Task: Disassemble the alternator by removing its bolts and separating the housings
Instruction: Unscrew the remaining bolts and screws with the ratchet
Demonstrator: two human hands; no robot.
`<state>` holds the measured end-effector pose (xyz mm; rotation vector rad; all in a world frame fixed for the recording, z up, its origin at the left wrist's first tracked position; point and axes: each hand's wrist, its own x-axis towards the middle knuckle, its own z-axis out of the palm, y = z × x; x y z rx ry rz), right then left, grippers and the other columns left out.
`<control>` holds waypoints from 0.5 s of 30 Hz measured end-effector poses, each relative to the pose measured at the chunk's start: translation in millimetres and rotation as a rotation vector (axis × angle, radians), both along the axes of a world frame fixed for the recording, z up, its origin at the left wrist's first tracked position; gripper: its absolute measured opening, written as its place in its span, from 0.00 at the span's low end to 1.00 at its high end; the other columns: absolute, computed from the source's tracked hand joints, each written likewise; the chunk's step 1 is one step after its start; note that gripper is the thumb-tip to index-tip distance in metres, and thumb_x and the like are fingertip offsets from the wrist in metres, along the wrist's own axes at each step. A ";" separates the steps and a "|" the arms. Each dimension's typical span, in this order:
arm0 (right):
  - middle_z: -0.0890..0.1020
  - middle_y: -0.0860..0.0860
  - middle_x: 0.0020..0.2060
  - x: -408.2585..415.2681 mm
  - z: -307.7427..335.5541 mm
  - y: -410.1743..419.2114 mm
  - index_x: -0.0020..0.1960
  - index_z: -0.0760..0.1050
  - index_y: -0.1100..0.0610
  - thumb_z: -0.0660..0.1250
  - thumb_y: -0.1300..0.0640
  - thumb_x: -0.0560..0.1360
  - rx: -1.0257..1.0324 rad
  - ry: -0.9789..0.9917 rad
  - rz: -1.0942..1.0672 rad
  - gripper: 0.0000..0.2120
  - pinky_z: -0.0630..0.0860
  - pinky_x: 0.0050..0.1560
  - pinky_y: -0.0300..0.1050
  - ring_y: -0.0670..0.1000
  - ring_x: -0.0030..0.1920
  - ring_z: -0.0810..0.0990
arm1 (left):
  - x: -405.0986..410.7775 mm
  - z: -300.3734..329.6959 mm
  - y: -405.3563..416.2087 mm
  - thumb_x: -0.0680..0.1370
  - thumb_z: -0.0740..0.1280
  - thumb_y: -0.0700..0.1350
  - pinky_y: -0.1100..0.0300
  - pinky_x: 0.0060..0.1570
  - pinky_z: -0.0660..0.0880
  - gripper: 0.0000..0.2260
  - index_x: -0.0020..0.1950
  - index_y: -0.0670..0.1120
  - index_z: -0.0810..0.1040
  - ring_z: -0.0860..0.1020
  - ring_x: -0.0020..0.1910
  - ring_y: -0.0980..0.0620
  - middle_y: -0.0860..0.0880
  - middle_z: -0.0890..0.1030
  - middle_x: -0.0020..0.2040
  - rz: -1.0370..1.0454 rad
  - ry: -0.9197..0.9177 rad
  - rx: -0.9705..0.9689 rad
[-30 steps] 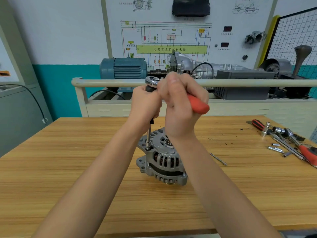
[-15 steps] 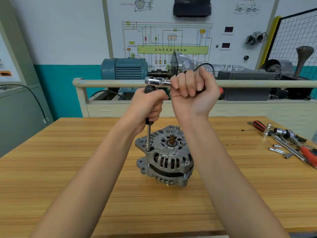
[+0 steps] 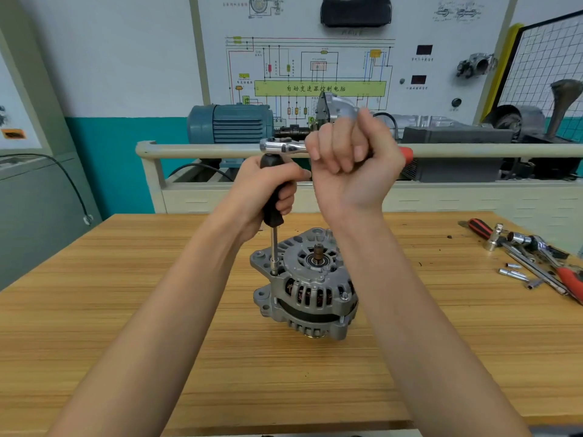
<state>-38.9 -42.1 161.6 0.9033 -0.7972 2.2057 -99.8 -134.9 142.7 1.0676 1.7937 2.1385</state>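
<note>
A grey alternator [image 3: 307, 285] stands on the wooden table [image 3: 126, 326], shaft end up. A socket driver [image 3: 273, 250] with a black handle stands upright on a bolt at the housing's left ear. My left hand [image 3: 265, 190] grips that black handle. A chrome ratchet [image 3: 282, 146] sits on top of the driver, lying level and pointing right. My right hand [image 3: 350, 162] grips the ratchet's handle, whose red end [image 3: 407, 152] sticks out past my fist. Other bolt heads show at the housing's front right [image 3: 344, 296].
Loose sockets, wrenches and red-handled tools [image 3: 530, 263] lie at the table's right edge. Behind the table runs a rail [image 3: 195, 150] with a blue motor [image 3: 233, 123] and a wiring panel.
My right hand has swung the ratchet handle from pointing toward me and right to lying level along the rail. The left hand and driver have stayed on the same bolt.
</note>
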 end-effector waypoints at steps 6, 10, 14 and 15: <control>0.60 0.48 0.16 -13.9 3.1 16.7 0.19 0.61 0.55 0.54 0.60 0.75 -0.308 -0.148 0.336 0.24 0.60 0.23 0.39 0.47 0.17 0.58 | 1.2 0.8 2.1 0.70 0.66 0.40 0.68 0.20 0.56 0.17 0.25 0.48 0.62 0.55 0.16 0.56 0.53 0.59 0.19 -0.140 -0.074 -0.005; 0.62 0.48 0.17 -6.6 -3.5 3.4 0.21 0.63 0.54 0.53 0.62 0.77 -0.113 -0.070 0.072 0.25 0.65 0.28 0.42 0.47 0.21 0.59 | 2.7 0.2 8.8 0.75 0.62 0.34 0.68 0.21 0.53 0.19 0.28 0.48 0.59 0.53 0.18 0.56 0.53 0.58 0.20 0.080 -0.087 0.025; 0.65 0.46 0.21 -0.1 -12.6 -24.3 0.26 0.66 0.52 0.61 0.64 0.73 0.135 0.097 -0.458 0.19 0.62 0.32 0.44 0.47 0.24 0.63 | 12.5 -0.3 18.0 0.75 0.62 0.38 0.66 0.22 0.58 0.15 0.31 0.48 0.61 0.59 0.19 0.56 0.54 0.63 0.21 0.313 -0.090 0.084; 0.66 0.45 0.22 1.5 -15.5 -29.0 0.28 0.67 0.50 0.62 0.63 0.73 0.193 0.149 -0.583 0.17 0.61 0.33 0.42 0.46 0.25 0.63 | 15.5 0.2 19.6 0.74 0.63 0.43 0.64 0.25 0.63 0.12 0.32 0.48 0.64 0.64 0.22 0.55 0.52 0.67 0.24 0.348 -0.073 0.074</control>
